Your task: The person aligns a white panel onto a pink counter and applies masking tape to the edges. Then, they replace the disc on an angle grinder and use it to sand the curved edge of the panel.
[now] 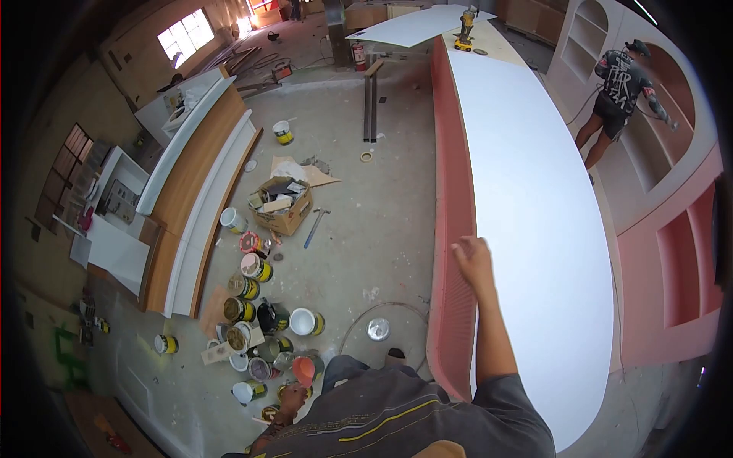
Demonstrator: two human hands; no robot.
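Observation:
My right hand (473, 263) is at the left edge of a long white sheet (534, 183), with its fingers bent inward. Whatever it may grip is hidden. The sheet lies along the top of a curved counter with a pink ribbed side (452, 305). Down by my left hip, my left hand (292, 398) hangs near the paint cans with its fingers curled. If it holds anything, that is too small to make out. An orange-red paint pot (307, 369) stands just beyond it.
Several paint cans (239, 309) crowd the floor at left, near a cardboard box (284, 217) of scraps and a hammer (315, 229). A yellow power tool (465, 30) stands on the counter's far end. Another person (622, 88) works at arched shelves at right. A hose (382, 307) curves across the floor.

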